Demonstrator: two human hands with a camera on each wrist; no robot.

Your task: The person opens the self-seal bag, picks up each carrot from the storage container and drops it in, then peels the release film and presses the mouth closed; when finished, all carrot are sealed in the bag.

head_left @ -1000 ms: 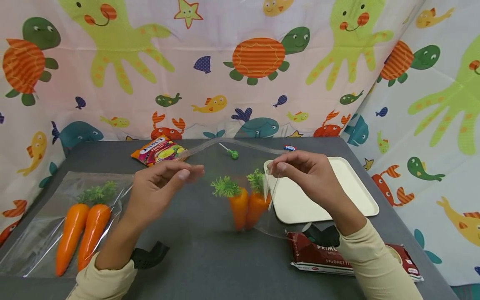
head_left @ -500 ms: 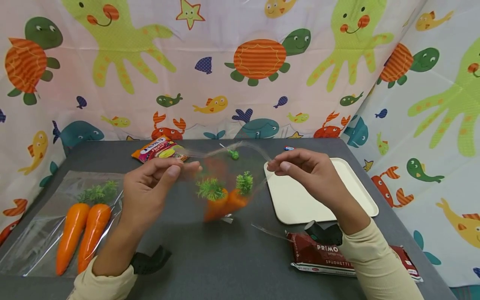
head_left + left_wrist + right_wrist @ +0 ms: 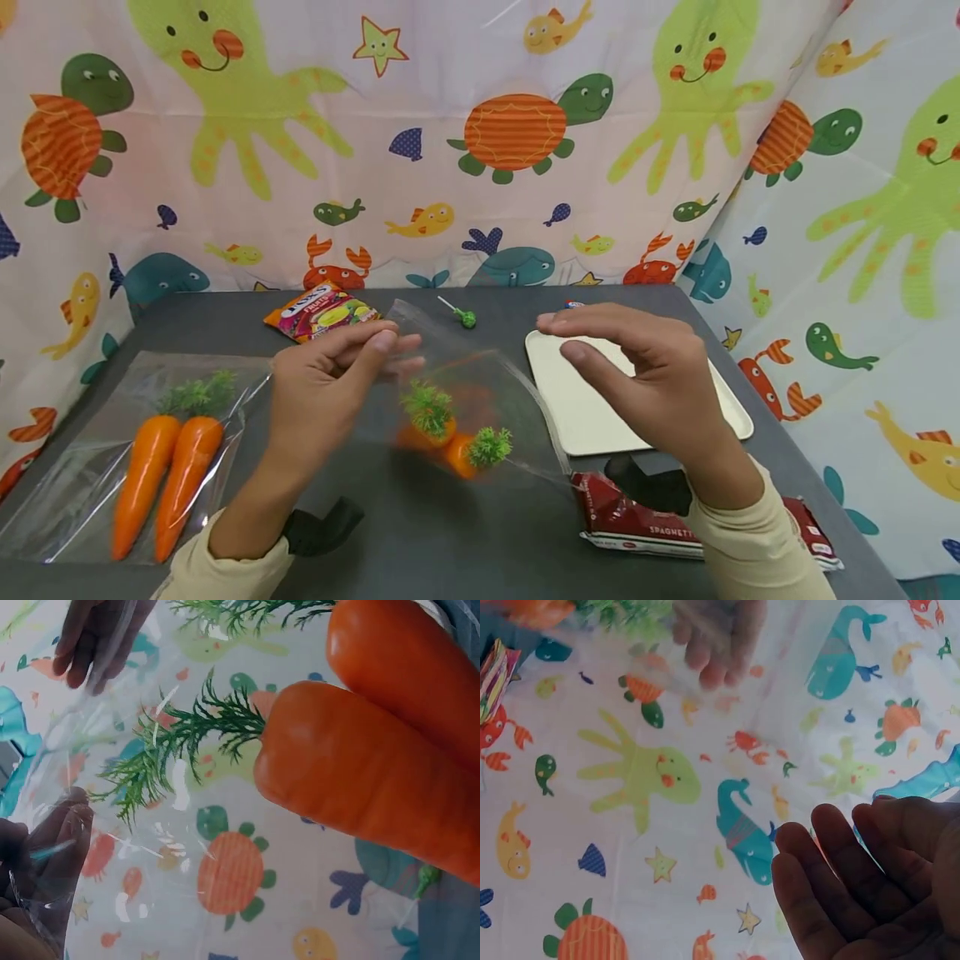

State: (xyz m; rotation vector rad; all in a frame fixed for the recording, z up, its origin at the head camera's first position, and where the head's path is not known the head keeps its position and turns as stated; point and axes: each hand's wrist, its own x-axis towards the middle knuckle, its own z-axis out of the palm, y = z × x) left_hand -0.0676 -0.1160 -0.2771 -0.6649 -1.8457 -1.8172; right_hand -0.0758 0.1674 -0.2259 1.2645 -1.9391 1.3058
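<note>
My left hand [image 3: 315, 396] pinches the top edge of a clear plastic bag [image 3: 525, 408] between thumb and fingers. Two orange toy carrots [image 3: 459, 458] with frilly green tops hang inside it, seen nearly top-on in the head view. In the left wrist view a carrot [image 3: 360, 765] shows large through the film. The bag's far side sags to the right, its edge loose. Right of the bag, my right hand [image 3: 652, 379] is raised over the cream tray [image 3: 555, 417], thumb and fingers apart, holding nothing.
A second clear bag [image 3: 82, 483] with two carrots lies at the left. At the back are a sweets packet [image 3: 322, 310] and a green lollipop [image 3: 467, 317]. A dark red spaghetti packet [image 3: 637, 521] lies under the right forearm. A patterned curtain [image 3: 420, 167] encloses the table.
My right hand has let go of the bag's edge and its fingers have spread. The bag has swung left and tipped its carrot tops towards me, still held by my left hand.
</note>
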